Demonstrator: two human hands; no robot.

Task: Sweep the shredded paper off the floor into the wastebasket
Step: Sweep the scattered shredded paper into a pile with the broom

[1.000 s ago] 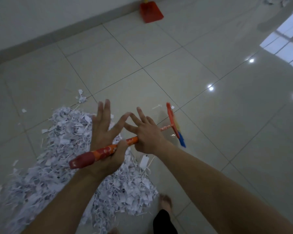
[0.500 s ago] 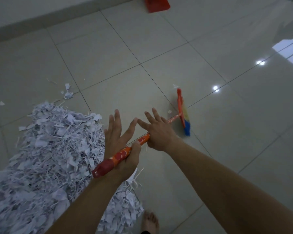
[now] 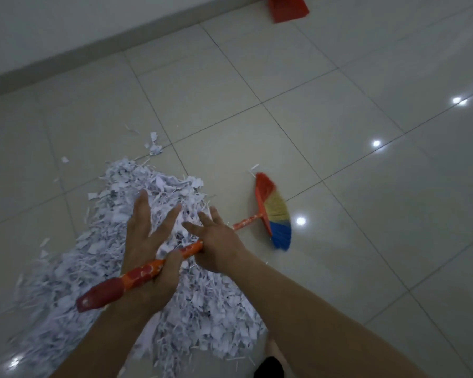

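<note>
A wide heap of white shredded paper (image 3: 93,282) covers the tiled floor at lower left. Above it I hold a small broom by its orange and red handle (image 3: 137,274). The broom head (image 3: 275,214), with red, yellow and blue bristles, touches the bare floor just right of the heap. My left hand (image 3: 145,241) has its fingers straight and its thumb curled over the handle. Further up the handle, my right hand (image 3: 219,241) lies on it with fingers spread. No wastebasket is in view.
A red dustpan (image 3: 287,8) stands at the top edge, near the grey baseboard (image 3: 93,47) along the wall. A few loose scraps (image 3: 155,147) lie beyond the heap. My bare foot (image 3: 273,350) stands at the heap's lower right edge.
The broom head has turned from edge-on to showing its bristles and has come nearer the heap. Both hands stay on the handle, now over the paper.
</note>
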